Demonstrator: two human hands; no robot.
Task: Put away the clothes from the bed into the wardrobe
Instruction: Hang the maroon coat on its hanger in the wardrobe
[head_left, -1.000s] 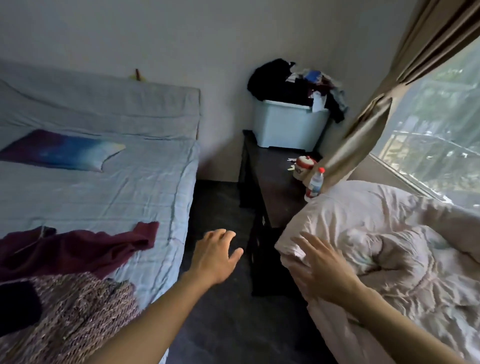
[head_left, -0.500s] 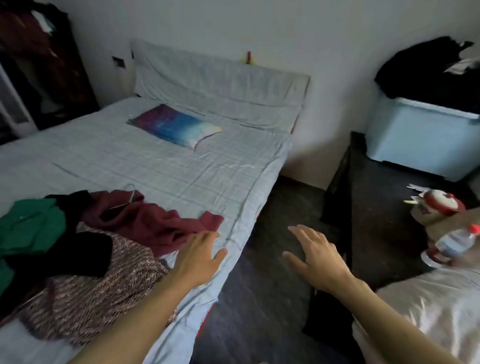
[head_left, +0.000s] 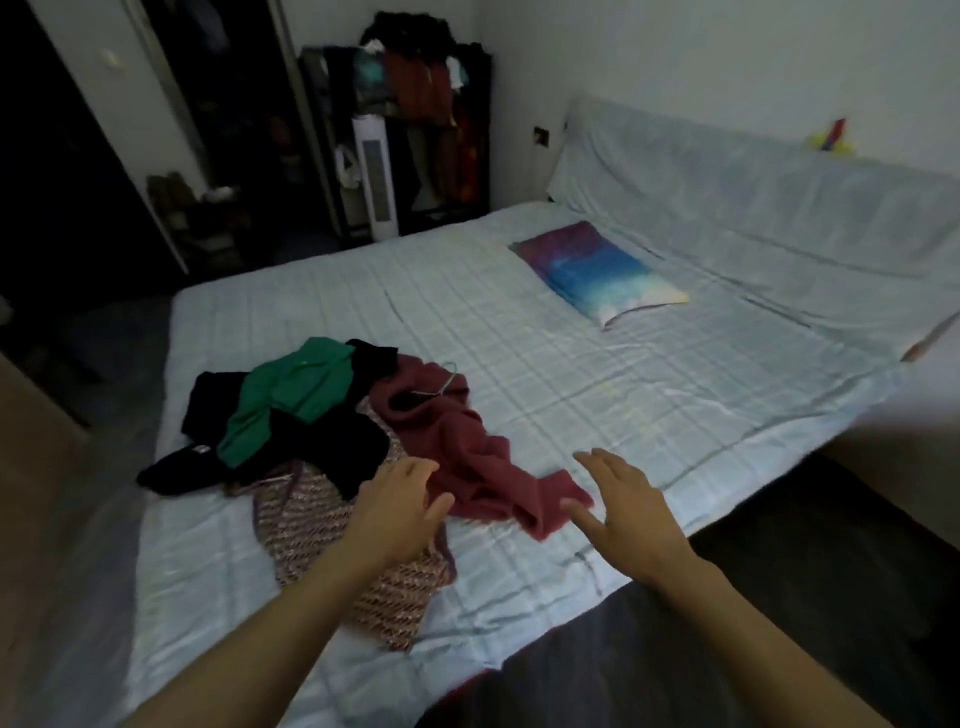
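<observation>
Heaped left of centre on the pale checked bed (head_left: 597, 374): soft maroon knit (head_left: 467, 457), green top (head_left: 291, 395), black garments (head_left: 332, 457), coarse woven pink-brown piece (head_left: 322, 535). Thin wire hanger (head_left: 441, 387) partly buried. Left hand (head_left: 400, 512) and right hand (head_left: 631, 501) both spread, holding nothing, flanking the maroon end. Dim, murky wardrobe (head_left: 410, 140) upper centre, contents indistinct. Shiny blue-purple pillow (head_left: 597, 273) right of centre.
</observation>
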